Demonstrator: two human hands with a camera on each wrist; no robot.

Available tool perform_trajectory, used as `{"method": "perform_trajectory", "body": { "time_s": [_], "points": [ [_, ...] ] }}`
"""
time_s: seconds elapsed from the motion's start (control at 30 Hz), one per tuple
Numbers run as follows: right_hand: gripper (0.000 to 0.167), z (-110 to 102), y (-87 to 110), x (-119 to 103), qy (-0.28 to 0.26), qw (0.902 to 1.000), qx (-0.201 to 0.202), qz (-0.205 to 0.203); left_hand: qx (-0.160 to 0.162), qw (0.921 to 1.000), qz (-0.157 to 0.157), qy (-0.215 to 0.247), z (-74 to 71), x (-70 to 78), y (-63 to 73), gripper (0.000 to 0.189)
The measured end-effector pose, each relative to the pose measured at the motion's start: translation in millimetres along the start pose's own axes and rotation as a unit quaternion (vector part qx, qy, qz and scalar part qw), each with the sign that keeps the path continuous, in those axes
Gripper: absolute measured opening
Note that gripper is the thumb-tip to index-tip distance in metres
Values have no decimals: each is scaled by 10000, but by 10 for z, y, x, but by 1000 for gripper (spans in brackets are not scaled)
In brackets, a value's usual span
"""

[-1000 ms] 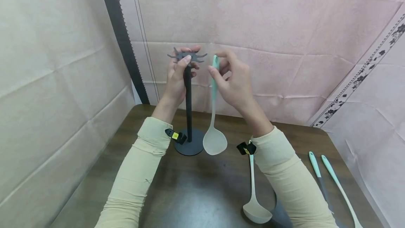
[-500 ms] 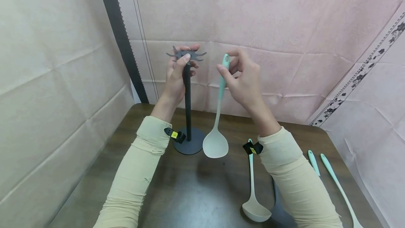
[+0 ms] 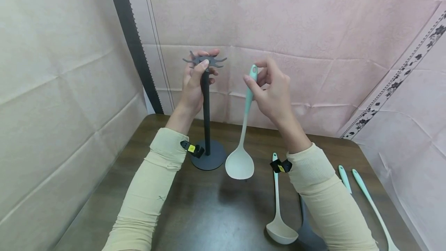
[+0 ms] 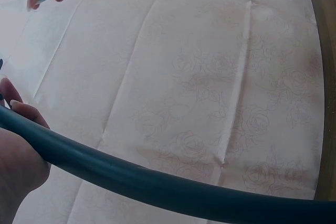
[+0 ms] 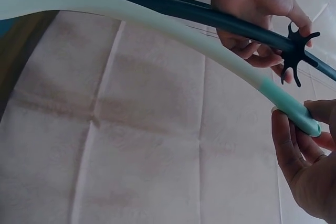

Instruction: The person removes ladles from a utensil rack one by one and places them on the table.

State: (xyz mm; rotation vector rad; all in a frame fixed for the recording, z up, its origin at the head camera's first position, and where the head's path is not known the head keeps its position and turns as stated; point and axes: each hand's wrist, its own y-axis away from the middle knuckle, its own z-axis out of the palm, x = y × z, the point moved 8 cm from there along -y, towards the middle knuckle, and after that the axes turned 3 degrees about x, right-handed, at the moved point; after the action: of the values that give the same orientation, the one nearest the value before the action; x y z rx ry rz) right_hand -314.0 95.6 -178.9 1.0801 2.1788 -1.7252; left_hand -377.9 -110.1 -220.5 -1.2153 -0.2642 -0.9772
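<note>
My left hand [image 3: 192,88] grips a dark utensil stand [image 3: 207,115] near the top of its post, thumb by the ring of hooks [image 3: 209,62]. In my right hand [image 3: 275,92] the turquoise handle end of a serving spoon [image 3: 239,164] is pinched between thumb and fingers. Its pale, wide bowl hangs down over the table, right of the stand's round base [image 3: 209,162]. The right wrist view has the handle's turquoise end [image 5: 291,108] apart from the hook ring [image 5: 296,56]. In the left wrist view the post [image 4: 136,177] crosses below.
A pale ladle [image 3: 281,231] lies on the brown table [image 3: 209,212] near my right cuff. Two more turquoise-handled utensils, one with a long pale shaft [image 3: 374,204], lie at the right. A dark utensil [image 3: 308,231] is partly covered by my right sleeve. Patterned cloth walls [image 3: 296,22] stand behind.
My right hand has moved right, away from the hook ring, and slightly down, carrying the spoon, which now tilts. My left hand stays on the stand.
</note>
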Motion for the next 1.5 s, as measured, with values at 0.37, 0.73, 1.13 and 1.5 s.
{"method": "perform_trajectory", "body": {
  "time_s": [0.37, 0.73, 1.13, 1.5],
  "points": [
    [29, -23, 98, 178, 238, 9994, 7, 231, -14, 10000, -10, -55, -6, -9, 6, 21],
    [29, 24, 223, 430, 389, 9971, -92, 644, -78, 9999, 50, -82, 28, -5, 1, 22],
    [29, 94, 377, 701, 339, 9935, -305, 1041, -8, 9999, 38, -110, 5, 9, -8, 23],
    [27, 166, 539, 990, 392, 9873, -589, 1420, 19, 9999, 50, -121, 4, 11, -6, 24]
  ]
}}
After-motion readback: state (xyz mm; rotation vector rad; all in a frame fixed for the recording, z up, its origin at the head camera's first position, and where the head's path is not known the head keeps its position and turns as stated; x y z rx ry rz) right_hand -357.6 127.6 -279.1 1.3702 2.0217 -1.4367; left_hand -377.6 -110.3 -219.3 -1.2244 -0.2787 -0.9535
